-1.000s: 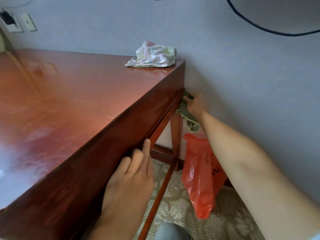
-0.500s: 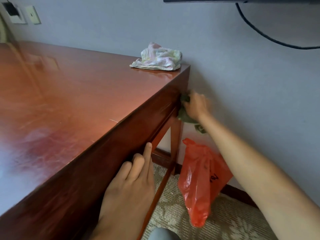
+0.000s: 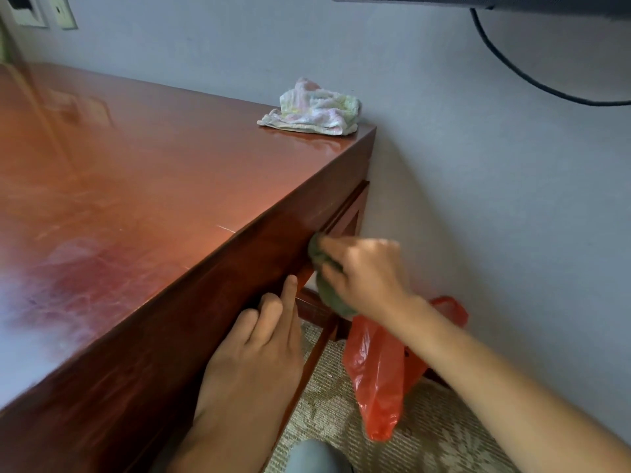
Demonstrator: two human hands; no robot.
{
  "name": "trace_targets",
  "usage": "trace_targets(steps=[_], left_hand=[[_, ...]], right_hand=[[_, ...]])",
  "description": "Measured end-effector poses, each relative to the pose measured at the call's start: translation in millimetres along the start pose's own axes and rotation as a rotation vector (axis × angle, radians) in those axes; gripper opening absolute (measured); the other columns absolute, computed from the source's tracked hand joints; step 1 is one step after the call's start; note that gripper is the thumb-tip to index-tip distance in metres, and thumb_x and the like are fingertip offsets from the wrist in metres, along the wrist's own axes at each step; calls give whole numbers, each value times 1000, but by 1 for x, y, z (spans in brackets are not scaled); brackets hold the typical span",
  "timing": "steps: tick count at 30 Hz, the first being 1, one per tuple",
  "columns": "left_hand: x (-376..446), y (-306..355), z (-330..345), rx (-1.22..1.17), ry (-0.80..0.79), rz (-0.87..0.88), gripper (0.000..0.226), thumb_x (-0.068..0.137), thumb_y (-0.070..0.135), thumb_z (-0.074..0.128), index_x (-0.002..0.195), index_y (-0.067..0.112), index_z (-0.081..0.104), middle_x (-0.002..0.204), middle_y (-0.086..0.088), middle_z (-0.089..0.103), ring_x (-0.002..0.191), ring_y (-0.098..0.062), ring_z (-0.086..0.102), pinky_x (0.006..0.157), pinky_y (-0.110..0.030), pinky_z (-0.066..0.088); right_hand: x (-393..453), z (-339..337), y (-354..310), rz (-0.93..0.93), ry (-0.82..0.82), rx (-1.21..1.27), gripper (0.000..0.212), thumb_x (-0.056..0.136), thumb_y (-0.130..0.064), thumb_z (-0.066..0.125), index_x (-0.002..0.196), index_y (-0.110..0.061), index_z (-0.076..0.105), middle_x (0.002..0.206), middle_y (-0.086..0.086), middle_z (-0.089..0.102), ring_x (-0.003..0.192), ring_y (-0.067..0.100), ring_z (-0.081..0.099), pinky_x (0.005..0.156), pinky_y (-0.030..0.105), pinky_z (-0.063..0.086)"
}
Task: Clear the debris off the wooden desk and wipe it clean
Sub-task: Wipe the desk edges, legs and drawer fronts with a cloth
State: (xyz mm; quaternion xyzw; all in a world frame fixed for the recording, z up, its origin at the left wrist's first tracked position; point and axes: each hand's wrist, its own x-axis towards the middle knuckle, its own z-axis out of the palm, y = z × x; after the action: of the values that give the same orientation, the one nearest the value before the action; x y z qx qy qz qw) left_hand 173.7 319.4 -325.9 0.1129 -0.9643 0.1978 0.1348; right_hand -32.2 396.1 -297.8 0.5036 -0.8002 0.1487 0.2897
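- Wooden desk (image 3: 143, 186) fills the left of the view, its glossy top smeared and its side panel facing the person.
- Left hand (image 3: 254, 356) rests flat against that side panel, fingers straight.
- Right hand (image 3: 367, 278) grips a green cloth (image 3: 329, 291), pressing it to the panel's lower edge.
- Red plastic bag (image 3: 375, 377) hangs just below.
- A crumpled pale rag (image 3: 312, 109) lies on the far corner by the wall (image 3: 478, 199).

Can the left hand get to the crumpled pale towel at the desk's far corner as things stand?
Probably yes. The left hand rests its fingers against the desk side and holds nothing, and the bare desktop lies open between it and the towel. It would need a long reach across; whether the arm spans it is unclear.
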Motion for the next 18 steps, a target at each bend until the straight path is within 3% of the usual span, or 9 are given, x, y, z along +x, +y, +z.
trace_targets(steps=[2,4,6,8,10,13,15,18], left_hand=[[-2,3,-7,7,-89,-6,62,83,0,22,129,-19,59,151,-36,45,116,-40,43,88,-44,31],[3,3,-21,21,-54,24,81,79,0,-4,145,-22,38,161,-40,19,130,-40,34,99,-46,27],[5,-1,-37,0,-161,94,105,57,1,-30,157,-15,2,164,-33,-21,146,-38,13,114,-49,18],[6,0,-47,-24,-252,105,104,58,-4,-31,158,-10,-4,164,-28,-29,150,-38,7,118,-49,17],[4,4,-39,-53,-166,78,74,86,-11,-9,159,-10,2,166,-28,-24,150,-38,11,117,-48,20],[0,3,-32,-38,-76,39,76,85,0,3,159,-10,11,169,-28,-10,147,-37,24,115,-45,29],[3,0,-32,-19,-138,7,76,85,5,9,158,-11,17,169,-29,-4,144,-38,25,113,-46,29],[3,-3,-37,-70,-134,-19,68,86,15,22,142,-4,56,158,-25,40,125,-35,36,100,-44,35]], right_hand=[[-13,-9,-19,-67,27,13,33,94,-41,51,111,-26,75,74,-7,71,60,24,68,46,28,47],[-9,-14,-21,-32,4,26,31,93,-41,56,113,-30,76,78,-6,74,64,25,71,49,30,50],[10,-10,-5,91,-99,-28,30,98,-43,55,121,-37,72,93,1,77,83,34,74,65,37,56],[36,2,19,304,-182,-53,30,102,-44,53,128,-41,68,111,9,76,102,39,70,77,38,52],[57,12,40,494,-191,50,30,101,-42,56,128,-41,68,118,11,74,108,41,67,77,38,50],[55,14,31,569,-111,117,29,97,-40,58,123,-36,71,110,12,75,103,42,68,72,38,48],[30,4,4,468,-71,126,30,94,-42,60,121,-36,71,101,10,76,95,40,70,68,37,51],[-20,-19,-43,185,60,229,33,87,-45,64,117,-37,75,92,-5,78,80,23,73,61,33,58]])
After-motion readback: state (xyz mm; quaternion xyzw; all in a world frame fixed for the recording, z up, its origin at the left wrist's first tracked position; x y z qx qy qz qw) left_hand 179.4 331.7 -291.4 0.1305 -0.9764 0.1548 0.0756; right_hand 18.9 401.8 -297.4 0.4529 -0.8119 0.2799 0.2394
